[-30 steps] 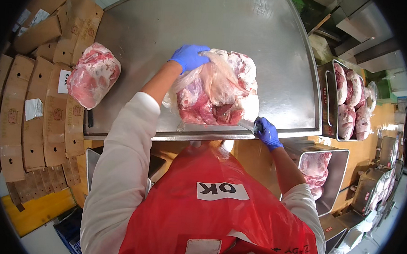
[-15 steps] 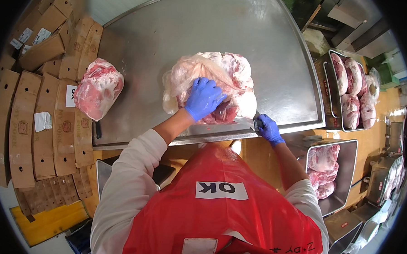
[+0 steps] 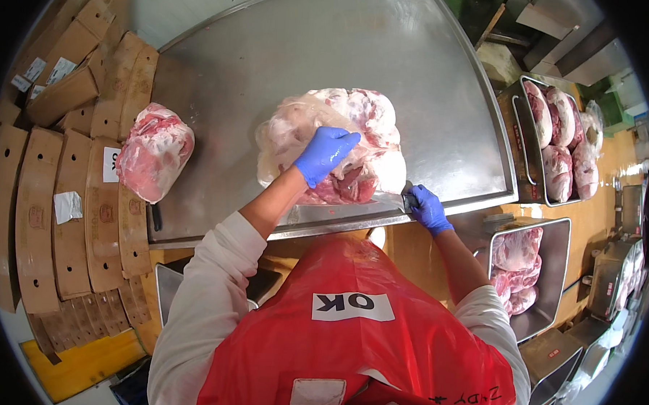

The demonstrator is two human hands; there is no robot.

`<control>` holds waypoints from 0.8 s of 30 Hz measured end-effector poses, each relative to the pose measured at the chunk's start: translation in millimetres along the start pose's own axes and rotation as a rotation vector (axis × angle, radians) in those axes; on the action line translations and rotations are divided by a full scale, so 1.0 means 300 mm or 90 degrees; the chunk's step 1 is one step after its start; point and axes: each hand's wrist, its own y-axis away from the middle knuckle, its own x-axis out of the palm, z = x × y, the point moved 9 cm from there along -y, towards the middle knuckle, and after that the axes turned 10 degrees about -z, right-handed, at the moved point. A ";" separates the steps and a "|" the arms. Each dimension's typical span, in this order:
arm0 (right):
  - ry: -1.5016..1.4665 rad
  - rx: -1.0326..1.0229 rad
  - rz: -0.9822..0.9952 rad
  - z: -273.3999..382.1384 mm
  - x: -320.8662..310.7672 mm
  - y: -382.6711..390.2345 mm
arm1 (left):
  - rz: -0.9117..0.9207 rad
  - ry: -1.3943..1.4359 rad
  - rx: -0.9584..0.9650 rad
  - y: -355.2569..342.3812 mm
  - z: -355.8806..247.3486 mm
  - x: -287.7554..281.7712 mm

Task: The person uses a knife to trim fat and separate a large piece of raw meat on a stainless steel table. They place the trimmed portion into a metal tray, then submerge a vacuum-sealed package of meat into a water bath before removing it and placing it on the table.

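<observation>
A large piece of raw meat, pink and white with fat, lies near the table's front edge. Thin clear plastic film covers its left part and bunches toward my left hand. That hand, in a blue glove, is closed on the film over the middle of the meat. At the meat's lower right, my right hand, also blue-gloved, grips a knife by its dark handle. The blade points left, along the meat's near edge; the meat may hide part of it.
The steel table has a raised rim. Another meat piece sits at its left edge, beside stacked cardboard boxes. A dark-handled object lies below that piece. To the right stand metal bins holding several meat cuts.
My left hand has gone from spread fingers pressing on the meat to a closed grip on the film. The right hand and knife have barely moved.
</observation>
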 end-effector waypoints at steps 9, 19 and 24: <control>0.021 0.017 0.035 -0.013 0.003 0.008 | -0.029 0.143 0.084 -0.042 -0.292 -0.017; 0.027 0.049 0.023 -0.013 0.010 -0.005 | -0.148 -0.477 0.452 -0.111 -0.371 -0.139; 0.032 0.046 0.028 -0.018 0.020 0.004 | 0.037 -0.744 0.610 0.114 -0.222 -0.045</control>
